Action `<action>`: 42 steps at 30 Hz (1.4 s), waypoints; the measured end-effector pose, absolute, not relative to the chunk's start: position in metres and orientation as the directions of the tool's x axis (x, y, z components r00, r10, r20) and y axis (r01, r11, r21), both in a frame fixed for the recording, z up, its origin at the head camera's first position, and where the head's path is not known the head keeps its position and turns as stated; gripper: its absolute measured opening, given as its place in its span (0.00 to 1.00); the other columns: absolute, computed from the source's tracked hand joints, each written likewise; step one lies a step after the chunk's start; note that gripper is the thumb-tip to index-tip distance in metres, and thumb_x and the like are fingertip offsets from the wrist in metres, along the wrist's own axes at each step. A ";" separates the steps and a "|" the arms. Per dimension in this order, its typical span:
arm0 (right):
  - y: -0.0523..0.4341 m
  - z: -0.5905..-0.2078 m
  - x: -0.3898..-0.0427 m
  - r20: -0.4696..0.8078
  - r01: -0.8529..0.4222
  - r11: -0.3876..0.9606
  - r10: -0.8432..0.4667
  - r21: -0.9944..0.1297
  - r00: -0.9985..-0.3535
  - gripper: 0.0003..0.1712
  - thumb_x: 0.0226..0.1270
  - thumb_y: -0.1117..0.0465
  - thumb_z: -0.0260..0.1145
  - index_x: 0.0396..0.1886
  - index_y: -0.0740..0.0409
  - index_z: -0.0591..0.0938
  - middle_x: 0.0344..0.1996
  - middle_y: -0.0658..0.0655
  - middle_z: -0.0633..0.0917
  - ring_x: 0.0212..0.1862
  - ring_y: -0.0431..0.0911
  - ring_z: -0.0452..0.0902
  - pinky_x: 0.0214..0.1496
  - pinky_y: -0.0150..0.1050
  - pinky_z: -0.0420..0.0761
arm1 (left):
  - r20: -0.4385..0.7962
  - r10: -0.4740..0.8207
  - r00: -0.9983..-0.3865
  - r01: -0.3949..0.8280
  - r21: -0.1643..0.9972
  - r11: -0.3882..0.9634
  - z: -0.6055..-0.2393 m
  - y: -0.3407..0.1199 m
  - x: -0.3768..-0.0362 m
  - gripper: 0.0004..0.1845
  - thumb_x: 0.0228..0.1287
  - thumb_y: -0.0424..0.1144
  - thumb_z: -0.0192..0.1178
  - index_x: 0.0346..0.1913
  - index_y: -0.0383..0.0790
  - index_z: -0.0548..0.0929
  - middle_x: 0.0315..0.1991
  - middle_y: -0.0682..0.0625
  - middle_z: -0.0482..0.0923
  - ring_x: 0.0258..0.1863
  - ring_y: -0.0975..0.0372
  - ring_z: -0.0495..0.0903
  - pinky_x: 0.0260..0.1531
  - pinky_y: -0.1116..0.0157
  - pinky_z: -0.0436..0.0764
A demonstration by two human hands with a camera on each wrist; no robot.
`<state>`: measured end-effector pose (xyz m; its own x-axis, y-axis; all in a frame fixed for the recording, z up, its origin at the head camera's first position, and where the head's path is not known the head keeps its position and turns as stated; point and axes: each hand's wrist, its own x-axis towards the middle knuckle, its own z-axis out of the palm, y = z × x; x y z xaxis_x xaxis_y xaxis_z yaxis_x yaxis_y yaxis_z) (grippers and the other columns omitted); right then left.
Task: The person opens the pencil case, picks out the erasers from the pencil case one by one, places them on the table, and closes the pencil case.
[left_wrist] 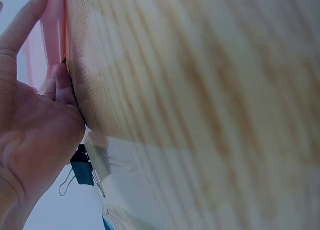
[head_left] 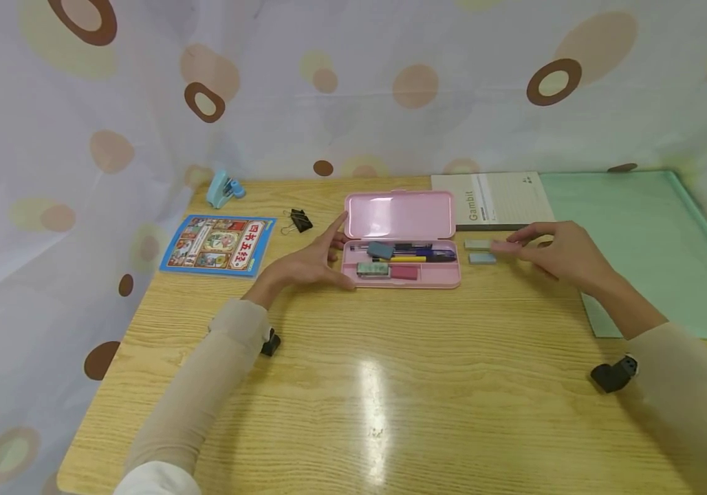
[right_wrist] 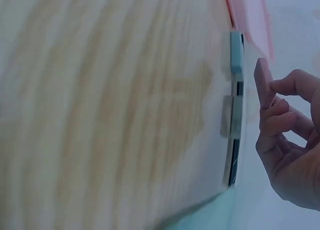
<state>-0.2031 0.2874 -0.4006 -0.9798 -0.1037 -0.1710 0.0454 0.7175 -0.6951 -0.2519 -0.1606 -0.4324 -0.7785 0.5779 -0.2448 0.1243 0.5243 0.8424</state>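
A pink pencil case (head_left: 440, 275) lies open on the table, its lid (head_left: 399, 214) tipped back. Inside are several pens (head_left: 440, 256), a blue eraser (head_left: 381, 249), a green patterned eraser (head_left: 372, 269) and a dark pink one (head_left: 404, 273). My left hand (head_left: 310, 265) rests against the case's left side, thumb at the front corner, fingers spread toward the lid. Between thumb and fingers, my right hand (head_left: 567, 254) pinches a pink eraser (right_wrist: 263, 82), raised above the table right of the case. Beneath it lie a pale green eraser (head_left: 476, 244) and a light blue one (head_left: 482, 258).
Behind the erasers lies a notebook (head_left: 508, 196), beside a green mat (head_left: 657, 254) at the right. On the left are a blue-edged booklet (head_left: 217, 244), a black binder clip (head_left: 300, 220) and a light blue hole punch (head_left: 222, 189). A patterned curtain (head_left: 366, 124) borders the table.
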 end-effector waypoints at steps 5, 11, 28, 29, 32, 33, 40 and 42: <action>0.303 -0.406 -0.199 -0.201 0.053 0.757 -0.104 -0.651 -0.974 0.39 0.61 0.30 0.72 0.60 0.54 0.85 0.14 0.52 0.74 0.18 0.47 0.69 0.20 0.43 0.69 | -0.247 0.578 -0.778 0.122 0.843 0.524 -0.432 -0.161 -0.252 0.72 0.56 0.42 0.80 0.84 0.63 0.30 0.72 0.44 0.58 0.68 0.53 0.63 0.73 0.54 0.64; 0.310 -0.412 -0.197 -0.175 0.014 0.807 -0.111 -0.590 -0.978 0.38 0.62 0.30 0.72 0.58 0.55 0.87 0.51 0.62 0.84 0.36 0.50 0.76 0.30 0.41 0.76 | -0.252 0.574 -0.779 0.120 0.839 0.531 -0.432 -0.160 -0.252 0.72 0.55 0.42 0.80 0.84 0.62 0.31 0.72 0.44 0.58 0.67 0.53 0.63 0.73 0.53 0.64; 0.309 -0.405 -0.202 -0.235 0.099 0.627 -0.137 -0.772 -0.962 0.32 0.70 0.43 0.72 0.65 0.58 0.81 0.25 0.56 0.84 0.22 0.46 0.69 0.23 0.44 0.71 | -0.255 0.570 -0.781 0.120 0.835 0.537 -0.433 -0.161 -0.251 0.72 0.56 0.44 0.80 0.84 0.65 0.30 0.74 0.43 0.57 0.68 0.52 0.64 0.73 0.53 0.64; 0.307 -0.405 -0.203 -0.230 0.096 0.613 -0.143 -0.784 -0.963 0.31 0.71 0.45 0.72 0.65 0.59 0.81 0.26 0.56 0.85 0.23 0.46 0.69 0.23 0.44 0.71 | -0.257 0.568 -0.782 0.120 0.833 0.541 -0.432 -0.161 -0.251 0.72 0.56 0.44 0.80 0.84 0.65 0.30 0.74 0.44 0.57 0.68 0.52 0.64 0.73 0.53 0.65; 0.299 -0.405 -0.206 -0.205 0.072 0.592 -0.162 -0.803 -0.965 0.27 0.74 0.49 0.70 0.64 0.59 0.81 0.34 0.54 0.88 0.25 0.46 0.73 0.25 0.43 0.74 | -0.259 0.569 -0.780 0.120 0.831 0.543 -0.432 -0.161 -0.251 0.72 0.56 0.44 0.80 0.84 0.65 0.29 0.75 0.43 0.57 0.68 0.51 0.64 0.74 0.53 0.64; 0.295 -0.406 -0.207 -0.198 0.064 0.581 -0.170 -0.811 -0.965 0.26 0.74 0.50 0.70 0.64 0.59 0.81 0.37 0.55 0.88 0.26 0.47 0.74 0.25 0.43 0.74 | -0.259 0.570 -0.780 0.119 0.832 0.541 -0.432 -0.161 -0.251 0.72 0.56 0.44 0.80 0.84 0.65 0.29 0.75 0.43 0.57 0.68 0.51 0.64 0.74 0.52 0.64; 0.264 -0.406 -0.214 -0.149 -0.007 0.508 -0.265 -0.861 -0.953 0.25 0.76 0.55 0.68 0.66 0.62 0.80 0.50 0.59 0.83 0.26 0.48 0.76 0.24 0.40 0.74 | -0.261 0.567 -0.782 0.110 0.836 0.537 -0.431 -0.161 -0.249 0.72 0.56 0.44 0.80 0.83 0.66 0.29 0.75 0.44 0.56 0.68 0.51 0.64 0.74 0.53 0.64; 0.254 -0.406 -0.216 -0.148 -0.010 0.483 -0.287 -0.875 -0.946 0.25 0.76 0.56 0.68 0.67 0.61 0.79 0.52 0.59 0.81 0.26 0.47 0.76 0.24 0.40 0.75 | -0.262 0.565 -0.782 0.110 0.835 0.539 -0.431 -0.161 -0.249 0.72 0.56 0.44 0.80 0.83 0.67 0.29 0.75 0.44 0.56 0.68 0.51 0.64 0.74 0.53 0.64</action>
<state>-0.2160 0.2539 -0.4057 -0.9464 -0.2871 -0.1480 -0.0098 0.4835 -0.8753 -0.2492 -0.1607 -0.4307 -0.7823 0.5653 -0.2617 0.1100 0.5388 0.8352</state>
